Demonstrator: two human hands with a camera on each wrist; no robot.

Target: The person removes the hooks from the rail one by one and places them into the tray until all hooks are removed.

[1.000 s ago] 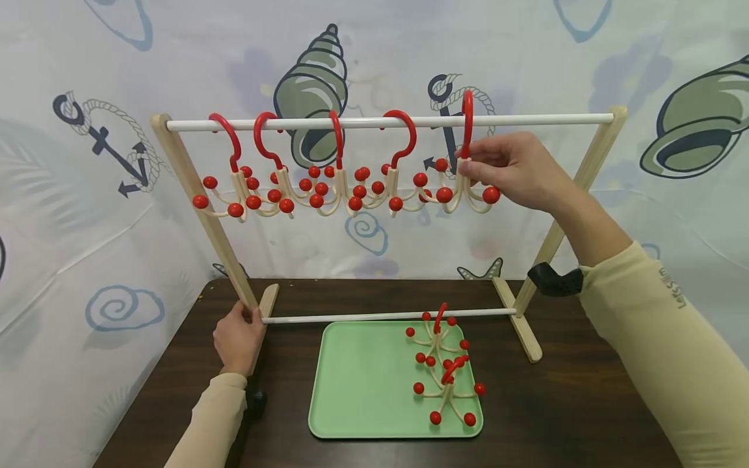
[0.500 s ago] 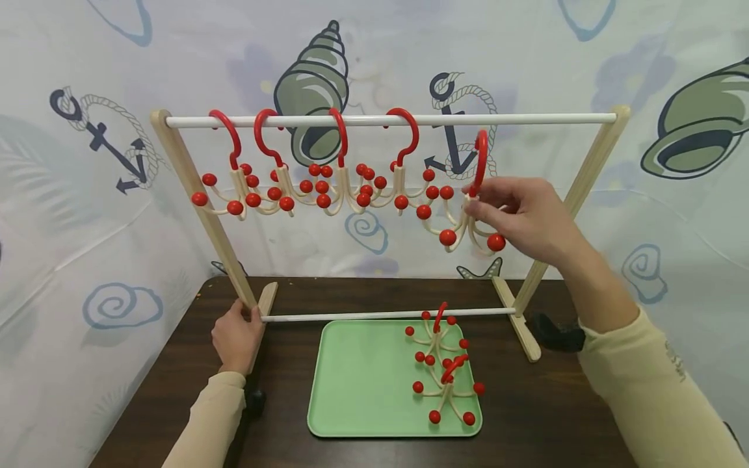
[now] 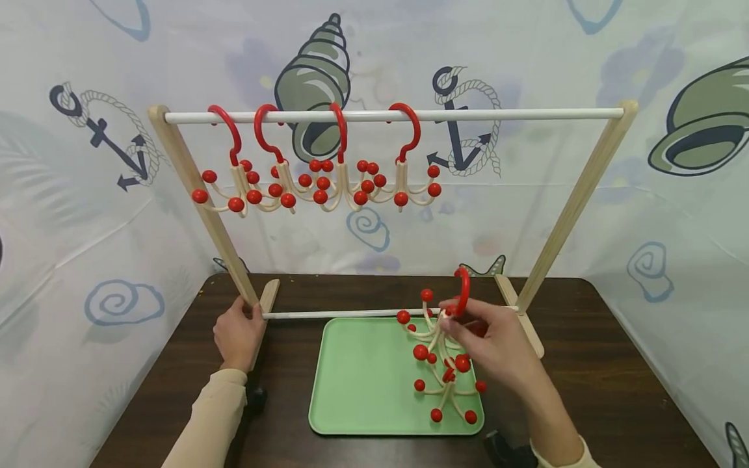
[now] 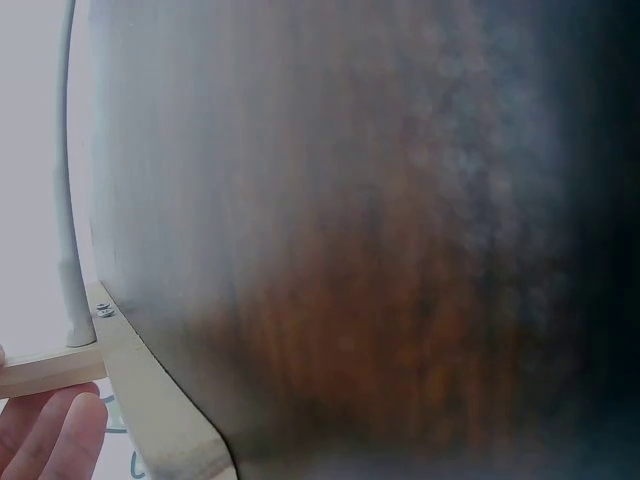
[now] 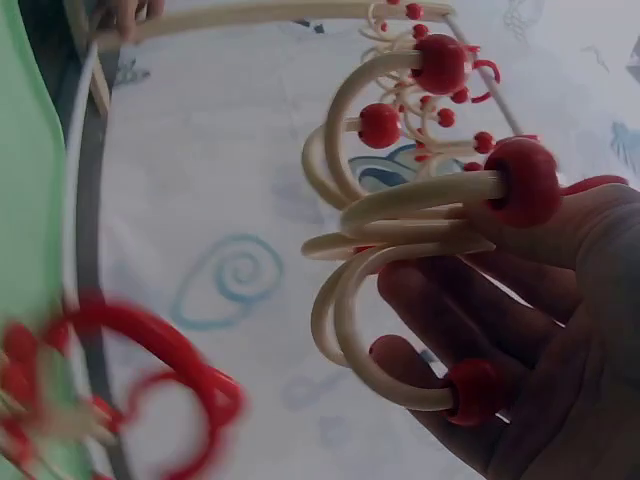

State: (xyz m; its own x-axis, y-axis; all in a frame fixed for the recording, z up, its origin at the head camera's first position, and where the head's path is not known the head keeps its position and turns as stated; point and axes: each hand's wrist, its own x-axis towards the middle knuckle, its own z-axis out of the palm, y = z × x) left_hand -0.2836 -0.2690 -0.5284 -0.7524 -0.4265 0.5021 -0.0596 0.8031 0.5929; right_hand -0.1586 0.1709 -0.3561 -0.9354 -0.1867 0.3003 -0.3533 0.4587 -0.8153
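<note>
My right hand (image 3: 497, 344) pinches a multi-arm hanger (image 3: 464, 296), just below its red hook, over the back right of the green tray (image 3: 363, 377). Its curved beige arms (image 5: 420, 195) end in red balls. A similar hanger (image 3: 448, 396) lies at the tray's right front; another behind it is mostly hidden by the held one. With its fingers round the foot of the left post (image 3: 216, 227), my left hand (image 3: 236, 335) grips the wooden rack; some of its fingertips (image 4: 75, 430) show in the left wrist view.
Several like hangers (image 3: 343, 175) hang by red hooks along the left and middle of the rack's white top bar (image 3: 515, 114). A lower white bar (image 3: 328, 315) runs behind the tray. The dark table (image 3: 597, 364) meets a patterned cloth backdrop (image 3: 526, 58).
My right hand has taken the rightmost hanger off the top bar and brought it down to the tray. The left hand stays at the post.
</note>
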